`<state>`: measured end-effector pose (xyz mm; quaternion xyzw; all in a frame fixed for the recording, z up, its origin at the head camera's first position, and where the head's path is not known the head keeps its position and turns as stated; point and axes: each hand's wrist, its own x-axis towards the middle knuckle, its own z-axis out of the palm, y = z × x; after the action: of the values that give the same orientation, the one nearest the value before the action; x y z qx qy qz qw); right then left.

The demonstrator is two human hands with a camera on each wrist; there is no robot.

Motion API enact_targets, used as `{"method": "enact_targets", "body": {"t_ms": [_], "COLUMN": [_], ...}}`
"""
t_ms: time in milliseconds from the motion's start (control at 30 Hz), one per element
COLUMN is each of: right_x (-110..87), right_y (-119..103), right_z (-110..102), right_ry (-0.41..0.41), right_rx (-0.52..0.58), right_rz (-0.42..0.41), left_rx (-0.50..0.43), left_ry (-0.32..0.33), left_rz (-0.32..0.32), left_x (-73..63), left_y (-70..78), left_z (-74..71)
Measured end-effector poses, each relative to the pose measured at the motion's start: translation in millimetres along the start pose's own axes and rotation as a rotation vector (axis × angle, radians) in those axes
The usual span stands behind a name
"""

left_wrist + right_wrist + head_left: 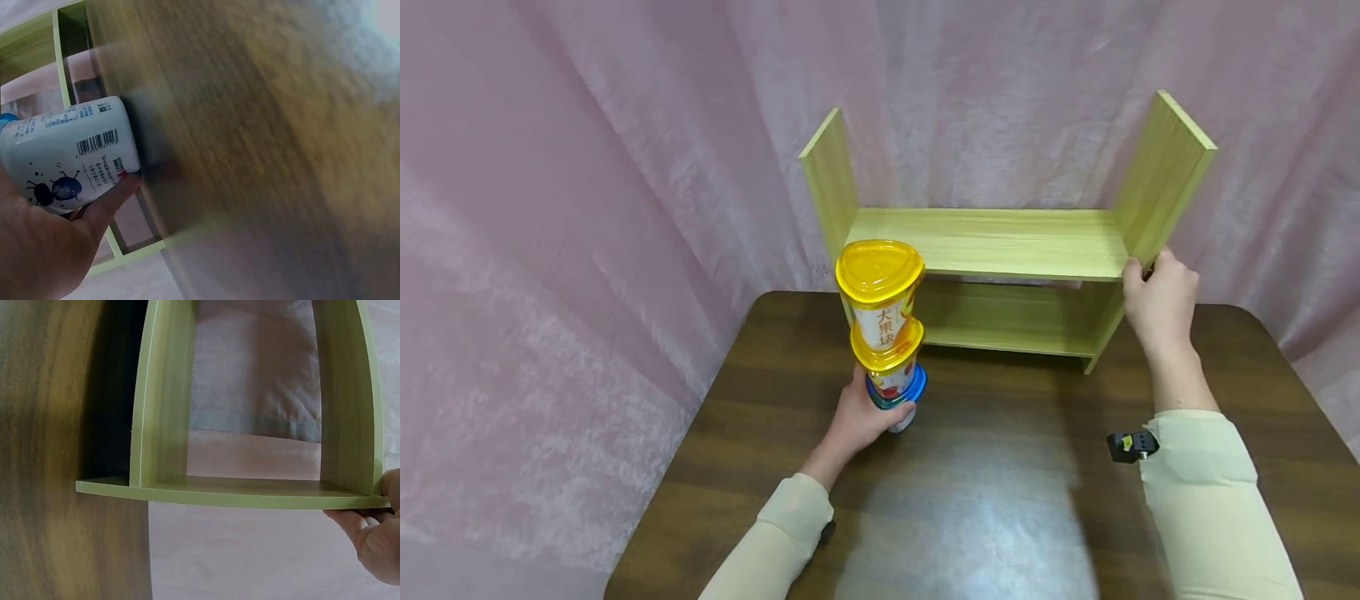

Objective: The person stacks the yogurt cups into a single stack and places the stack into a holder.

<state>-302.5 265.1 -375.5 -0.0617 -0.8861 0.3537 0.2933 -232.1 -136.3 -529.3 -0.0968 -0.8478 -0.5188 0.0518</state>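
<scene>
Left hand (863, 414) grips cup stack (882, 327) — upright, at left front of shelf (992, 242); right hand (1163, 302) grips shelf's right side.

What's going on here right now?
A person's left hand grips the blue-lidded bottom cup of a three-cup stack, in front of the left end of a wooden shelf. The right hand holds the shelf's right side panel. The shelf stands on the table; I can't tell whether the stack touches the table.
</scene>
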Motion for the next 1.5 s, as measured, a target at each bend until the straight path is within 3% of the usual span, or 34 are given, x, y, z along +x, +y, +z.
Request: {"method": "enact_targets", "body": {"t_ms": [300,500,767,1500], "right_x": [-6.3,-7.8,-8.6,-14.0], "right_y": [-6.1,-10.5,-16.0,-10.5], "right_z": [11.0,16.5,29.8,48.3], "right_ry": [0.008,-0.010,0.017,0.012], "right_rx": [0.001,0.009,0.020,0.053], "right_rz": [-0.030,-0.004,-0.047,-0.038], "left_rx": [0.005,0.009,0.031,0.027], "left_ry": [0.001,0.000,0.001,-0.040], "left_rz": [0.029,0.092,0.124,0.191], "left_x": [1.3,11.7,24.8,61.3], "left_y": [0.8,10.4,19.6,56.2], "left_z": [-9.8,-20.1,-30.0,-28.6]}}
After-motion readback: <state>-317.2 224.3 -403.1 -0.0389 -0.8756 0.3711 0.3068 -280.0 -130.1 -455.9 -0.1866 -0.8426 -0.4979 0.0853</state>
